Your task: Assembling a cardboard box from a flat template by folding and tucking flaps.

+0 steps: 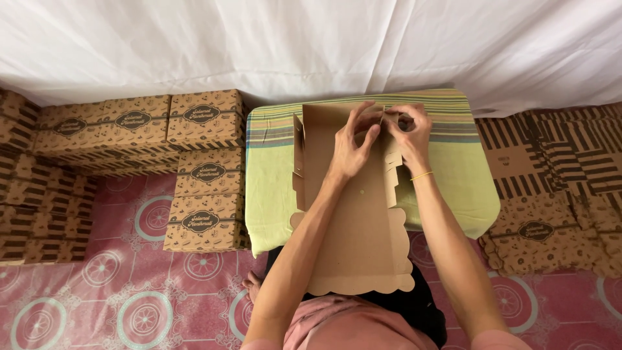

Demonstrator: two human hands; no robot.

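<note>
The fingers of the left hand [352,146] and right hand [409,133] meet on the far right corner of a flat cardboard box blank [353,214], which lies on a cloth-covered cushion [275,175] and runs back from the fingers over the person's lap. Left of the fingers, beyond the cushion, folded boxes [207,172] stand stacked on the floor mat [129,285]. Right of the fingers lie piles of flat blanks [551,188], and beyond the fingers hangs a sheet [311,45].

I count two hands [353,146] on one unfolded cardboard box [356,214]. Folded printed boxes [207,170] on the left: at least five visible. One striped cushion [272,168].
</note>
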